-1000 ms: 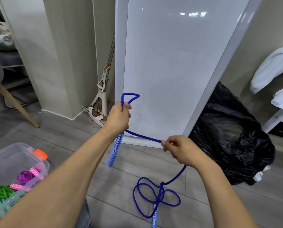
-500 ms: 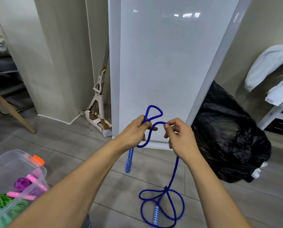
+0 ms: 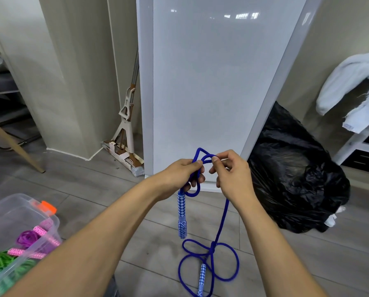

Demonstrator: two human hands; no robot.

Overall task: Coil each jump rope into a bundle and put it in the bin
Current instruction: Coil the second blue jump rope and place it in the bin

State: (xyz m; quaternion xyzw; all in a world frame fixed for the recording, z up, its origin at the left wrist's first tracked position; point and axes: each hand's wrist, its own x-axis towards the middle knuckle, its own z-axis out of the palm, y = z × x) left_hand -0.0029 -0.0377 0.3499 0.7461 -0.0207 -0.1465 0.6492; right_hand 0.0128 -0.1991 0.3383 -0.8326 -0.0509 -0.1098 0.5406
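Observation:
A blue jump rope (image 3: pixel 221 221) hangs between my hands and trails to the floor. My left hand (image 3: pixel 182 173) grips several loops of it, and one blue-and-white handle (image 3: pixel 182 215) dangles below that fist. My right hand (image 3: pixel 230 171) pinches the rope at the top of the loops, right beside the left hand. The rest of the rope lies in loose loops on the floor (image 3: pixel 209 266) with the second handle (image 3: pixel 201 279) among them. A clear plastic bin (image 3: pixel 18 219) with an orange latch sits at the lower left, holding coiled purple and green ropes.
A tall white panel (image 3: pixel 211 82) leans against the wall straight ahead. A full black rubbish bag (image 3: pixel 295 174) sits to the right of it. A squeeze mop (image 3: pixel 125 133) stands in the corner at left. White cloth (image 3: pixel 355 88) drapes over a shelf at far right.
My right hand has swung from out at the right up to my left hand, bringing a further length of rope to the bundle. More rope has lifted off the floor.

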